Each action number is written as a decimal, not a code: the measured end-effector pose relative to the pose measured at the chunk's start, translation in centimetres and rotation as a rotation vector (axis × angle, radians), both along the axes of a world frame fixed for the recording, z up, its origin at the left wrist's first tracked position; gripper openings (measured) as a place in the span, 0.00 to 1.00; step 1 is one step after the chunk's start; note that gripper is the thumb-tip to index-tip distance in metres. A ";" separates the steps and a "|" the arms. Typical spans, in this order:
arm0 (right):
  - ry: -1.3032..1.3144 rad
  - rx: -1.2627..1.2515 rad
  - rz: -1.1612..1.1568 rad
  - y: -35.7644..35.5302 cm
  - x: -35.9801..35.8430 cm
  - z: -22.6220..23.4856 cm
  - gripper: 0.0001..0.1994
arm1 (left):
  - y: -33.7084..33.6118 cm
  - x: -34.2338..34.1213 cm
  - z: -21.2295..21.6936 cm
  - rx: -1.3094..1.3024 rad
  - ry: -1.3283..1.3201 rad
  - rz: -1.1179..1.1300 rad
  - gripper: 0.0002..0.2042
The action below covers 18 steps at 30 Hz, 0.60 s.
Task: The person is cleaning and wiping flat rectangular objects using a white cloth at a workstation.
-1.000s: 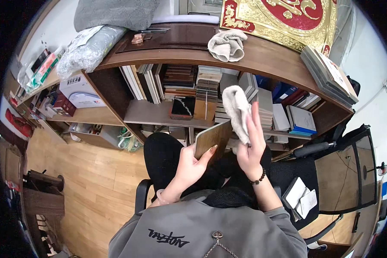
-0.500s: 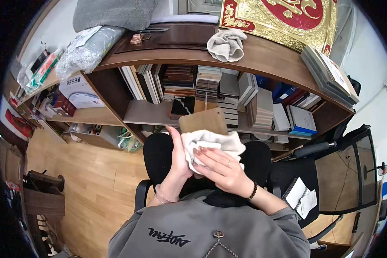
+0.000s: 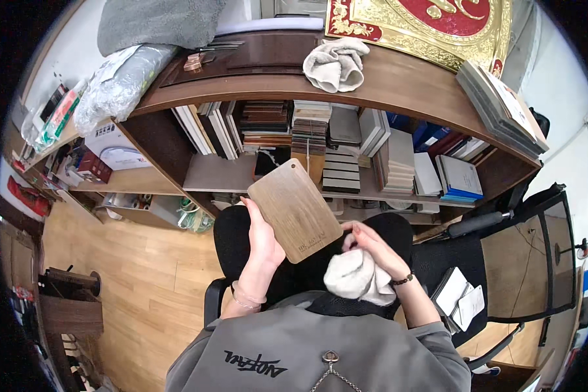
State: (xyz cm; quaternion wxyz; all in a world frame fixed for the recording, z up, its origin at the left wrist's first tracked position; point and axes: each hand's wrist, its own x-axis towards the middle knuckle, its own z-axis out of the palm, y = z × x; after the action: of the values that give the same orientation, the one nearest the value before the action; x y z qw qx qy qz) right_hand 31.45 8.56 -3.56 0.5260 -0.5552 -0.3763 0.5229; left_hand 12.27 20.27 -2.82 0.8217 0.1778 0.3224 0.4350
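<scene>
A flat wood-grain sample board (image 3: 295,212) with rounded corners and a small hole near its top corner is tilted above my lap. My left hand (image 3: 262,236) grips it along its left edge, some fingers hidden beneath. At the board's lower right corner is my right hand (image 3: 377,249), its fingertips bent close to that corner; whether they touch it I cannot tell. A crumpled white cloth (image 3: 354,277) hangs bunched from the right hand, below the board's edge.
Ahead stands a brown shelf unit (image 3: 242,90) packed with sample boards and binders. A second cloth (image 3: 336,65) lies on its top, near a gold and red plaque (image 3: 431,29). On my right is a black chair (image 3: 460,258) carrying white cards (image 3: 462,300).
The cloth has come off the board and moved down to the right with my right hand, uncovering the board's face. The board has turned and come nearer.
</scene>
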 end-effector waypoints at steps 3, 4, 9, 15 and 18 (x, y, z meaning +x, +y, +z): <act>0.355 -0.024 0.268 0.5 -1.5 -1.7 0.15 | -0.8 2.6 0.0 0.025 0.063 -0.059 0.38; 0.355 -0.022 0.268 1.0 -1.3 -2.4 0.15 | -0.9 3.0 -0.1 0.037 0.096 -0.086 0.39; 0.396 0.027 -0.252 5.5 1.8 -5.0 0.14 | 1.6 1.7 -3.7 -0.003 -0.003 -0.196 0.38; -0.044 0.230 -0.749 17.0 11.3 -12.8 0.18 | 3.3 -2.8 -13.3 0.259 0.043 -0.510 0.27; -0.465 0.006 -0.738 20.9 10.7 -12.9 0.16 | 3.6 -3.6 -12.7 0.196 -0.028 -0.578 0.26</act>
State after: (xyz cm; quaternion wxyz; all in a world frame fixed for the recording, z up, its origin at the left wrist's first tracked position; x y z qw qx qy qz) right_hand 42.17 29.49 -16.43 0.5807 -0.7540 -0.2623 0.1598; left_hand 8.71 23.84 -15.50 0.8947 0.3345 0.2035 0.2149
